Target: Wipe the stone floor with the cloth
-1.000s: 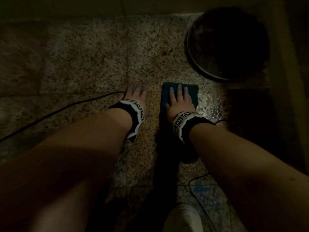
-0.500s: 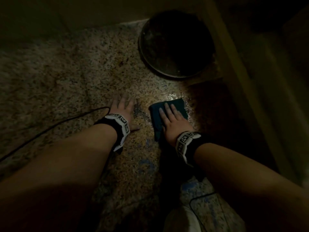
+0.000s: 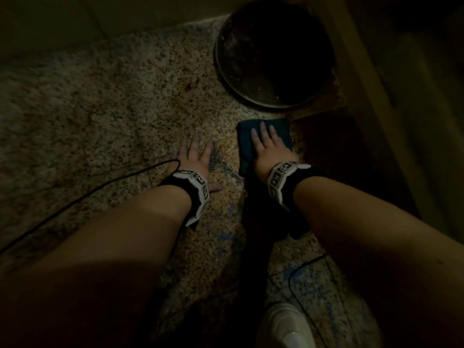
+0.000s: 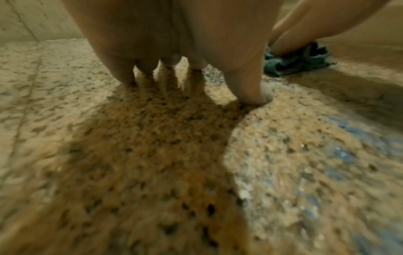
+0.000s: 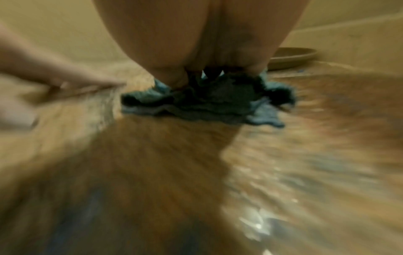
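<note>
Here, in the head view, the right hand [image 3: 270,149] lies flat, fingers straight, pressing the cloth [image 3: 263,143] onto the stone floor [image 3: 113,109] just in front of the dark pan [image 3: 275,51]. The left hand [image 3: 194,159] rests flat and spread on the floor, left of the cloth. From the left wrist, straight fingers [image 4: 124,69] touch the floor; the cloth [image 4: 298,60] sits beyond the thumb. From the right wrist, blurred, the cloth [image 5: 209,100] lies bunched under the fingertips.

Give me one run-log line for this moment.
right hand: flat on cloth | left hand: flat on floor | pan: beyond cloth
</note>
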### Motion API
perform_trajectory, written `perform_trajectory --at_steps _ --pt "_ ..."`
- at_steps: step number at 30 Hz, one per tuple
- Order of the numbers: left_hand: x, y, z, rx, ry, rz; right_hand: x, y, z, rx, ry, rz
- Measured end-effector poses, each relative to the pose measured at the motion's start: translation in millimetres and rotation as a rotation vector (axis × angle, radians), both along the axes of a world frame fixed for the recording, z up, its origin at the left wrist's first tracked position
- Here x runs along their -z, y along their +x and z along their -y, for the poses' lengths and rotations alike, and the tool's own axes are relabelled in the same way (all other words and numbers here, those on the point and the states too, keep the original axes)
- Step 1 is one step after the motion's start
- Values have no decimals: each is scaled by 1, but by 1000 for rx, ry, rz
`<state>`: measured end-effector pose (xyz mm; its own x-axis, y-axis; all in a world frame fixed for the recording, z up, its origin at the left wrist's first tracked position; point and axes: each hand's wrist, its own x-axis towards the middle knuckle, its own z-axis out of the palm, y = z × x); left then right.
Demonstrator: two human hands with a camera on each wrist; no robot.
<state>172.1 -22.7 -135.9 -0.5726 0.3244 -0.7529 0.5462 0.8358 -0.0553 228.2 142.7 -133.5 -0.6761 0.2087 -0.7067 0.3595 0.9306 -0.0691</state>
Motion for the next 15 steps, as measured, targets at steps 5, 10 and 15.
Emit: perform_trajectory --at_steps 5,10,15 --pt "-1 8 1 45 2 -17 2 51 -14 -26 0 29" --pt "-4 17 -10 93 44 -30 3 63 -24 -43 11 8" --pt "-7 20 -31 80 35 19 2 45 -41 -14 19 -13"
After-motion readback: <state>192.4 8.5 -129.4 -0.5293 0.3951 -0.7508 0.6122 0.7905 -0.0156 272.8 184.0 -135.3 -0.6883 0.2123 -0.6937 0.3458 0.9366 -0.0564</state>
